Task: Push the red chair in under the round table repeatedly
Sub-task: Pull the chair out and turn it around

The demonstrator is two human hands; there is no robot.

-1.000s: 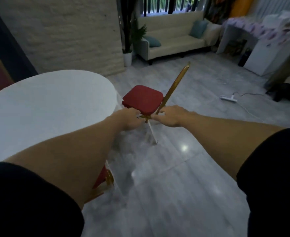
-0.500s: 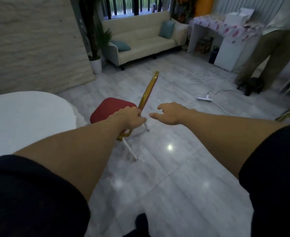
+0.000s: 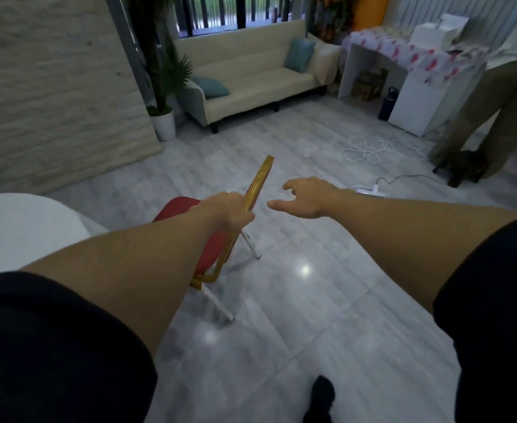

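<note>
The red chair (image 3: 217,248) has a red padded seat, a gold frame and white legs. It stands on the grey tiled floor just right of the round white table (image 3: 22,227), seen edge-on with its gold backrest rising toward me. My left hand (image 3: 229,210) is shut on the gold backrest frame. My right hand (image 3: 304,198) hovers to the right of the backrest, fingers apart, touching nothing. My left forearm hides part of the seat.
A cream sofa (image 3: 251,77) and a potted plant (image 3: 164,117) stand at the back. A power strip (image 3: 370,190) and coiled white cable (image 3: 367,149) lie on the floor to the right. A person (image 3: 489,111) stands at far right beside a white desk (image 3: 416,74).
My right hand has let go of the chair frame and opened. The left hand keeps its grip. The chair has come away from the table, and the view has swung right.
</note>
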